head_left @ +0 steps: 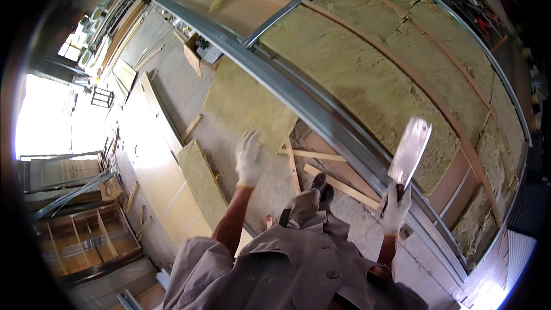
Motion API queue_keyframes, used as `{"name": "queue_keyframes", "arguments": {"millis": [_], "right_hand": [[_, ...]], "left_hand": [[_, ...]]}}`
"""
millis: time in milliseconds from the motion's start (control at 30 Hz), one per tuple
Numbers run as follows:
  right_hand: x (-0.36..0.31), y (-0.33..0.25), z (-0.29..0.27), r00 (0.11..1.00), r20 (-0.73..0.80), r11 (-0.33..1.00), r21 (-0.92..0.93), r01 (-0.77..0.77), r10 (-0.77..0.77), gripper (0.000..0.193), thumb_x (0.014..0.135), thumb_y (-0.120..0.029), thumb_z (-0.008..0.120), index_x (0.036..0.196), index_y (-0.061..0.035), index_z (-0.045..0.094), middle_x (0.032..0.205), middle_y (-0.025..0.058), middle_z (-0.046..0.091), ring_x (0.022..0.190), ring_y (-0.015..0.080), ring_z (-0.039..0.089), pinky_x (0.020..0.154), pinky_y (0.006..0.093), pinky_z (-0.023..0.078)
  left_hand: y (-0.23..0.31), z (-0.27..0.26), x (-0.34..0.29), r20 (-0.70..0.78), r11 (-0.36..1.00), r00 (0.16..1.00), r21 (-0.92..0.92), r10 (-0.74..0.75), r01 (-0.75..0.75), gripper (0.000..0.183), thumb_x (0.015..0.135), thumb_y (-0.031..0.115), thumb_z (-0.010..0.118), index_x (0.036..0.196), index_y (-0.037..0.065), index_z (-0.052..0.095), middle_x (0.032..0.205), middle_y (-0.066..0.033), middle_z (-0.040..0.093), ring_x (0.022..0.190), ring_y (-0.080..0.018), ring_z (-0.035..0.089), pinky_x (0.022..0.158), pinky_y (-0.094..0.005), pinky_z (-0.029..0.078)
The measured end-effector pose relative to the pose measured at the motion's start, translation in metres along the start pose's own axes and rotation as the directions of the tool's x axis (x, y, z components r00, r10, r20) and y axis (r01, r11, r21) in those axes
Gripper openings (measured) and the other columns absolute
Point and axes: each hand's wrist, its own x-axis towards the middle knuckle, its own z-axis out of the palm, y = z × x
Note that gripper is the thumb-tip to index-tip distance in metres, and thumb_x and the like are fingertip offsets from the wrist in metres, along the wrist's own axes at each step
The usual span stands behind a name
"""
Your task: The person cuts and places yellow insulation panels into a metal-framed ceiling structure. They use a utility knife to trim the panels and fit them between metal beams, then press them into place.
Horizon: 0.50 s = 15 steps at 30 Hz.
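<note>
Off-white gloves, silvery blade, mottled yellow-green insulation, bluish-grey metal frame, pale tan wooden strips, grey-brown jacket

On the grey concrete floor we see loose wooden strips; inside our metal frame, yellowish insulation slabs lie over brown panelling.

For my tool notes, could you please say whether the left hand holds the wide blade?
No, the right hand grips the wide blade, while the left hand is open.
</note>
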Motion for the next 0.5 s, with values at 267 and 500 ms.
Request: {"name": "queue_keyframes", "arguments": {"millis": [267,500], "right_hand": [[0.017,-0.052,0.1,0.982,0.165,0.992,-0.072,0.107,-0.094,0.014,0.102,-0.015,0.063,0.098,-0.0053,0.053,0.067,-0.0002,0.054,0.047,0.0058,0.047,0.042,0.0255,0.039],[0.025,-0.068,0.177,0.986,-0.04,0.987,-0.033,0.16,-0.162,0.017,0.101,-0.016,0.066,0.1,-0.0042,0.054,0.071,0.0023,0.059,0.049,0.0063,0.051,0.042,0.0253,0.042]], "left_hand": [[-0.081,-0.108,-0.175,0.052,0.674,0.673,0.007,-0.738,0.739,0.034,0.098,0.01,0.063,0.131,0.003,0.066,0.13,-0.017,0.069,0.124,-0.0305,0.064,0.109,-0.038,0.048],[-0.104,-0.024,0.059,0.173,0.77,0.903,-0.475,-0.393,0.426,0.031,0.101,0.006,0.059,0.129,-0.004,0.066,0.126,-0.0149,0.072,0.119,-0.0217,0.065,0.107,-0.034,0.047]]}}
